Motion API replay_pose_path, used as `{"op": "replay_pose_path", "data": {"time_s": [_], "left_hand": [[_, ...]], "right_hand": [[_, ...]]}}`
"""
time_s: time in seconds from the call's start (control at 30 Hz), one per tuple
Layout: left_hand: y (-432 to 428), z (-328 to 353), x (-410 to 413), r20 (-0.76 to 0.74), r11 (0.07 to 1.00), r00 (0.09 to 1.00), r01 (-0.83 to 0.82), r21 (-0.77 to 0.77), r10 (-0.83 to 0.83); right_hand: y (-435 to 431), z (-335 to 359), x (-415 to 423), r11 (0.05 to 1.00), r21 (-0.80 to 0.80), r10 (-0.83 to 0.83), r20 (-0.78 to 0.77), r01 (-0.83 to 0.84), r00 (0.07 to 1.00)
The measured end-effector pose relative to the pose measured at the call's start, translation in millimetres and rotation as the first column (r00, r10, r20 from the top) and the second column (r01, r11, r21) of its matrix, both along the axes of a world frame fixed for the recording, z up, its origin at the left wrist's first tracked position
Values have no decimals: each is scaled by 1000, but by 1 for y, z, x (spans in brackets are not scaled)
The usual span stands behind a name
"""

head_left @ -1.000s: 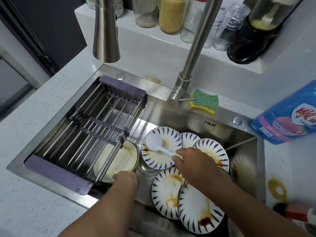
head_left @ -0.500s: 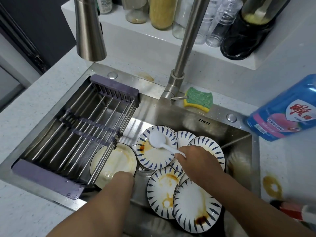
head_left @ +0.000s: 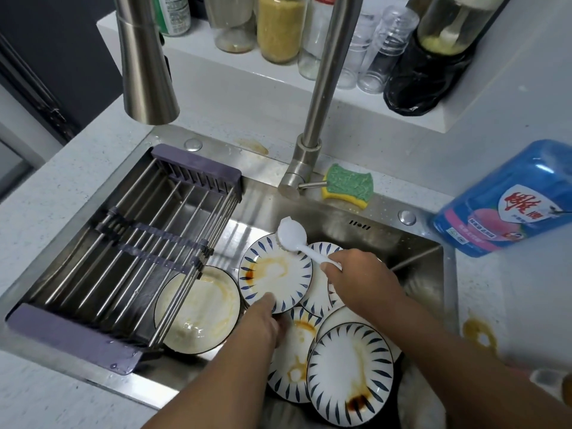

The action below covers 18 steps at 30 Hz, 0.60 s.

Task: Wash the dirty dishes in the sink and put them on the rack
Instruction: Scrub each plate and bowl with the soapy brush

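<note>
Head view: left grip (head_left: 263,317) pinches the near rim of a stained plate (head_left: 275,275) in the sink (head_left: 337,216); right grip (head_left: 362,280) clasps a white brush (head_left: 292,235) touching its far rim.

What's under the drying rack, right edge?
A stained cream dish lies in the sink, partly under the right edge of the rack; its left part shows only between the bars. Whatever sits beneath the rack's purple end pieces is hidden.

Glass jars (head_left: 280,26) line the white ledge (head_left: 235,75); a blue detergent bottle (head_left: 507,199) sits at right.
</note>
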State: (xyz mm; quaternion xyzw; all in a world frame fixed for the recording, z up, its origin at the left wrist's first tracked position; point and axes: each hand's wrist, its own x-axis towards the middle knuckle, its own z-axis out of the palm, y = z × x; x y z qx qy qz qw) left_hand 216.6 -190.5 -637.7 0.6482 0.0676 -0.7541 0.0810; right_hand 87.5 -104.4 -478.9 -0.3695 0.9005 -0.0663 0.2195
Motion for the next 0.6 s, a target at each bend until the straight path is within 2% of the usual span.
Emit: {"op": "replay_pose_path", "data": {"time_s": [0.03,0.07,0.2,0.3,0.43,0.6], "left_hand": [[1,11,-5,51,1000,999,3,-30,-2],[5,12,-6,12,999,1000,1,-54,-1],[6,15,2,12,998,998,-64,-25,64],[6,25,3,-39,993,998,-57,-107,53],[6,26,1,25,967,999,-37,-251,44],[3,37,-3,45,945,999,-12,-327,28]], "right_hand": [[1,1,-2,1000,-3,-15,-2,15,1000],[3,2,-4,1000,-3,-30,-3,30,1000],[8,-2,-10,996,10,-87,18,87,996],[10,-5,-11,995,13,-99,27,99,995],[13,-6,-11,993,-15,-113,35,114,993],[16,-3,-13,993,-19,-112,35,113,993]]}}
